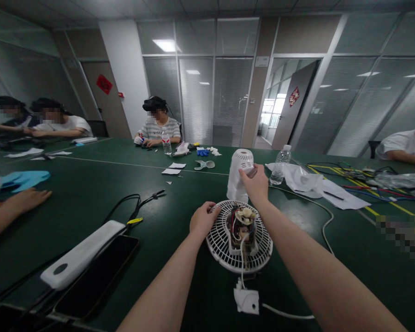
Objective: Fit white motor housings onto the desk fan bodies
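A round white fan grille [217,246] lies on the green table in front of me, with an uncovered motor [245,219] and wires at its centre. My left hand [203,220] holds the grille's left rim. Just behind the grille stands a white plastic fan motor housing [235,177], vented at its rounded top. My right hand [256,184] grips this housing from the right, fingers partly hidden behind it. A white cord runs from the motor to a small white plastic piece [246,300] near the table's front.
On the left lie a white power bank [83,253], a black phone [98,279] and cables. A water bottle [281,165], white plastic sheet [300,179] and wires [373,177] are at right. Another person's hand [31,200] rests at far left; a person [161,124] sits opposite.
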The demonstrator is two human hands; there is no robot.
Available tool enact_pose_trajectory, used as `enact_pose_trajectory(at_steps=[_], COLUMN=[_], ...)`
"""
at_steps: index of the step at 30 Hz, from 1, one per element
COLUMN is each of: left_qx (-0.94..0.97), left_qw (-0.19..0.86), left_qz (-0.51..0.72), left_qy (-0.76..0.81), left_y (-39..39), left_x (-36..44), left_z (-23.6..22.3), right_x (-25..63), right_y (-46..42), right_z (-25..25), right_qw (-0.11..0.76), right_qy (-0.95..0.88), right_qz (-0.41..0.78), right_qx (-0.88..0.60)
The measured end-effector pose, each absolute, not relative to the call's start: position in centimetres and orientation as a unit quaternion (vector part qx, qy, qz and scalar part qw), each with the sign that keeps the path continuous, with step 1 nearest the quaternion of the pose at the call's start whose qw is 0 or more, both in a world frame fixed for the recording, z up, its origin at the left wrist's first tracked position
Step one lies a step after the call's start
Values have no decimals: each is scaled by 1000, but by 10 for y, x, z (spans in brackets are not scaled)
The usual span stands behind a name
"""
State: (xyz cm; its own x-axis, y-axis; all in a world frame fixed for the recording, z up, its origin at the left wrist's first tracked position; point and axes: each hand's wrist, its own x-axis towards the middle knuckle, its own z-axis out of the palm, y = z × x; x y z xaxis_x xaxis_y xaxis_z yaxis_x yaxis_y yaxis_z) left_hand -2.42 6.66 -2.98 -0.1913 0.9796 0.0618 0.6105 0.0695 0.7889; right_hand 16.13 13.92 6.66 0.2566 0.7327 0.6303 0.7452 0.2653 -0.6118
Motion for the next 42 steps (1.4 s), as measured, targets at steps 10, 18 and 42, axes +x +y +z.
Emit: enact_pose_trajectory(at_steps=[10, 18, 42], left_qx=[588, 587, 591], left_qw=[263, 260, 258], left_qz=[358, 354, 346], left_qy=[676, 680, 682], left_y=[68, 67, 66], left_x=[-24, -24, -24], left_z=[-31, -32, -27], right_x=[161, 159, 234], right_y=[140, 132, 92], right_z=[74, 70, 42], right_qw=[484, 457, 741], right_qy=[-590, -599, -383], right_qz=[-16, -45, 232], right_qx=[-646, -656, -500])
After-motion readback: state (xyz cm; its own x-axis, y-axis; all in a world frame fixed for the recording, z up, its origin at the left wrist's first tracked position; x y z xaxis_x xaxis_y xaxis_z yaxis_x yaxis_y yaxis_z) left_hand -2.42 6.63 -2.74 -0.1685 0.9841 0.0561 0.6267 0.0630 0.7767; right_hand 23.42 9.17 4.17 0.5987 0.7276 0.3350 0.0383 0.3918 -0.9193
